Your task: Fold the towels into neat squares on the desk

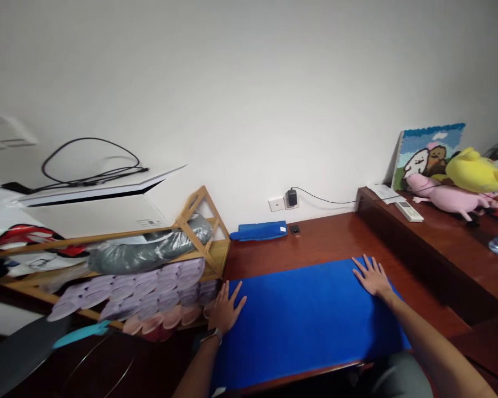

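A blue cloth (307, 320) lies spread flat on the reddish-brown desk (327, 235). My left hand (226, 310), with a watch on its wrist, rests at the cloth's left edge, fingers spread. On the far right corner of the cloth lies my right hand (372, 278), palm down with its fingers apart. Neither hand grips anything. Behind, against the wall, sits a folded blue cloth (260, 230) with a white tag.
At left stands a wooden rack (222, 243) with lilac and pink slippers (170, 282) and a white box (103, 213). A black plug (292, 197) is in the wall socket. On the raised right shelf lie a remote control (409, 211) and plush toys (448, 196).
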`<state>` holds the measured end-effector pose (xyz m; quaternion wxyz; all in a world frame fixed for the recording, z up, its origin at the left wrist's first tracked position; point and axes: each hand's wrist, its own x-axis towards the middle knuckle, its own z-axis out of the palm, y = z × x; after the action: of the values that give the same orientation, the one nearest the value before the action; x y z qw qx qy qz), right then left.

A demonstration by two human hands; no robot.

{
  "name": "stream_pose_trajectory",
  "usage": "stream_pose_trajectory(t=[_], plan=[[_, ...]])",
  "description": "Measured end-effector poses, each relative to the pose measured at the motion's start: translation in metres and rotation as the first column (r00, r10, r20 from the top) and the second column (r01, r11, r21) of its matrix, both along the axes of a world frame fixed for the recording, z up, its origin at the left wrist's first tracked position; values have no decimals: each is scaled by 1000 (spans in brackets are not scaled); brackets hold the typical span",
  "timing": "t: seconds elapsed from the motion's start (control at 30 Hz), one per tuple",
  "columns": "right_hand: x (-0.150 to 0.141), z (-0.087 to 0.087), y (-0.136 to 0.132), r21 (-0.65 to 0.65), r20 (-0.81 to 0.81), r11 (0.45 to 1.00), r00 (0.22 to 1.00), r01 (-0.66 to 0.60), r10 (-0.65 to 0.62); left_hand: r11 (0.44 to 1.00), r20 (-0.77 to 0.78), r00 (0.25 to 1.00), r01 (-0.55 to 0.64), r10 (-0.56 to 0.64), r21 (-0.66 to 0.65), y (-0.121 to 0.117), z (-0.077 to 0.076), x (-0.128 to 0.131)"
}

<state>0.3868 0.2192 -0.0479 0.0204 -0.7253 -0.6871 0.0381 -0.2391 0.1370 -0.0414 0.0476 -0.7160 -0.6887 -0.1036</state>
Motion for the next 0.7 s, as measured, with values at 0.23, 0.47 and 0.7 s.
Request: stream_pose_trajectory(t=[0.23, 0.47, 0.7], plan=[[11, 6, 11, -173, 8, 984, 999, 40, -39, 998, 63, 996, -60, 62, -32, -3, 2, 8], [-103, 57, 19, -43, 35, 980, 980, -193, 194, 997, 113, 991, -71, 75, -36, -7, 2, 12], [-377, 62, -42, 79, -283, 757, 713, -649, 641, 997, 104, 991, -82, 83, -12, -6, 0, 12]])
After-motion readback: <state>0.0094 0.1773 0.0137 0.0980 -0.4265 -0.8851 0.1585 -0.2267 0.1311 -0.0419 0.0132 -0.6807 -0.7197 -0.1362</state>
